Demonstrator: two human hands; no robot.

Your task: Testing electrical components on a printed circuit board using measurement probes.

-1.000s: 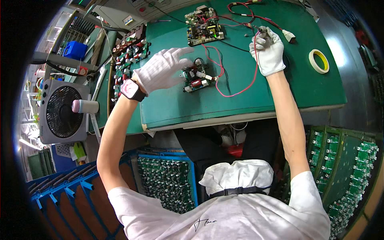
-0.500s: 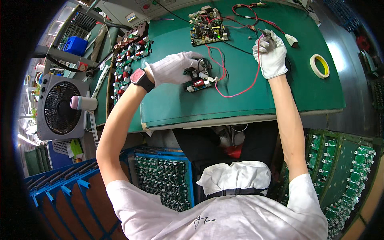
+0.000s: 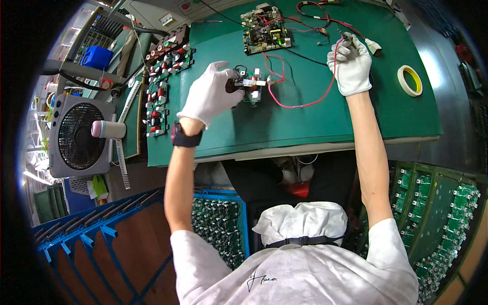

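left hand [image 3: 212, 95] grips circuit board [image 3: 252, 84]; right hand [image 3: 351, 67] — pink wire [image 3: 300, 106]

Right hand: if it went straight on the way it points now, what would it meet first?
Probably the red-and-black cable lying across the green table just beyond the fingertips of the right hand. Its height is unclear from this view, so it might pass over.

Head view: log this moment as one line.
left hand: grips small board | right hand: holds pink wire | large board: on table | tape: right of right hand
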